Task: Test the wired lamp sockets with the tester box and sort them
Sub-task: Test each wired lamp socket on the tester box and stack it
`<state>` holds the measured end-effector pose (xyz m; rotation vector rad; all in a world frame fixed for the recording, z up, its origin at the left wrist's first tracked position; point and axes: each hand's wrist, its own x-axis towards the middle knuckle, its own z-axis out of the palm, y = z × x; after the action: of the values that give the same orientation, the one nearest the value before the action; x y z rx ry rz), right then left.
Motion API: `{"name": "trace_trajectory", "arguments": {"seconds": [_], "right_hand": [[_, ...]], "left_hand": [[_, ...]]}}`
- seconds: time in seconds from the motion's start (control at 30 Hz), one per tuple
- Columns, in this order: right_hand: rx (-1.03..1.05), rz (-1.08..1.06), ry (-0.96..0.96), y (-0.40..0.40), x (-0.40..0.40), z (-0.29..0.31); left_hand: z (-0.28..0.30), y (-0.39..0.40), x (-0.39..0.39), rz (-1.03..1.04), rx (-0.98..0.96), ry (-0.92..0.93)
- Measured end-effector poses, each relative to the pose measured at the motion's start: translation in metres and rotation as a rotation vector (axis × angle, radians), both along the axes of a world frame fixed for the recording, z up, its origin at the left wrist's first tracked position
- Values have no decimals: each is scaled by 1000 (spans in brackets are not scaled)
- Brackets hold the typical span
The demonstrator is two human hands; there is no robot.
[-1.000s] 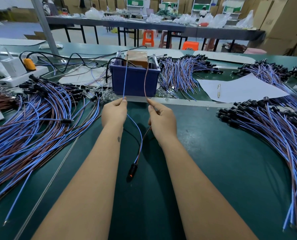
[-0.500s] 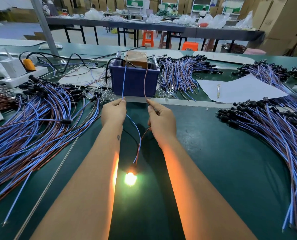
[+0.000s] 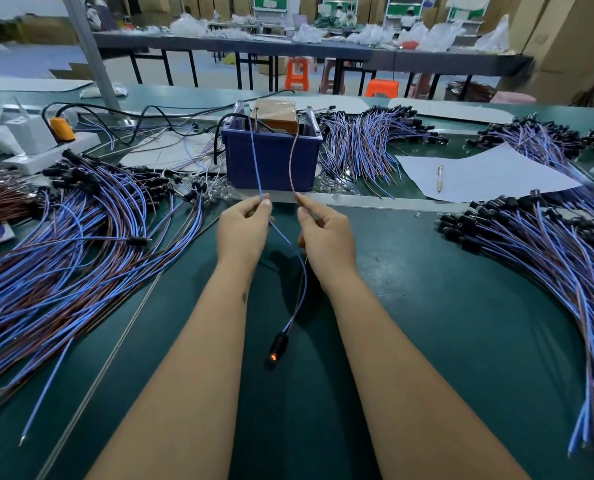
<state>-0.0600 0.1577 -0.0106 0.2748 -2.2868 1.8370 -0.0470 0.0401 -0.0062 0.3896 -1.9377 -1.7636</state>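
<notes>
We pinch the blue lead (image 3: 258,174) in our left hand (image 3: 243,226) and the brown lead (image 3: 291,164) in our right hand (image 3: 326,233) so the tips reach the tester box (image 3: 273,152) contacts.

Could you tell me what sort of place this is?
Most likely a factory assembly floor: heaps of wired lamp sockets cover the green workbench, with stacked cardboard cartons and further long tables behind.

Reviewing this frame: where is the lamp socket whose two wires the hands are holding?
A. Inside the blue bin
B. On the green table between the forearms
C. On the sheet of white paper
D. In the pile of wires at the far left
B: the black lamp socket lies on the green table between the forearms, its blue wire pinched by the left hand and its brown wire by the right hand.
</notes>
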Motion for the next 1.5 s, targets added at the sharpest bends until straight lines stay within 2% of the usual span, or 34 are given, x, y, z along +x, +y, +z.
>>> {"name": "trace_trajectory", "arguments": {"seconds": [0.17, 0.37, 0.47, 0.57, 0.67, 0.73, 0.8, 0.9, 1.13, 1.2, 1.33, 1.43, 1.5], "right_hand": [[-84, 15, -1, 0, 2, 1], [-83, 193, -27, 0, 7, 4], [-229, 304, -84, 3, 11, 9], [-360, 323, -176, 9, 9, 14], [-253, 327, -179, 12, 10, 15], [-171, 373, -131, 12, 12, 16], [-190, 396, -99, 11, 15, 18], [-325, 366, -83, 13, 16, 21], [-618, 196, -193, 21, 9, 20], [-695, 128, -207, 25, 7, 20], [-744, -52, -185, 34, 3, 19], [-648, -212, -148, 39, 2, 18], [-578, -270, -143, 40, 4, 16]], "left_hand": [[12, 17, 9, -245, 209, 35], [14, 16, 9, -287, 360, -12], [16, 12, 9, -279, 448, 4], [21, 8, 8, -236, 716, 51], [25, 2, 8, -200, 976, 117], [25, 1, 9, -192, 1022, 155], [24, 2, 9, -172, 972, 165], [21, 3, 7, -121, 896, 166], [16, -2, 2, -30, 865, 188], [12, -1, 1, -20, 671, 198], [3, 14, 4, -69, 56, 148], [-2, 23, 8, -148, -180, 59], [-3, 25, 14, -141, -330, 80]]}}
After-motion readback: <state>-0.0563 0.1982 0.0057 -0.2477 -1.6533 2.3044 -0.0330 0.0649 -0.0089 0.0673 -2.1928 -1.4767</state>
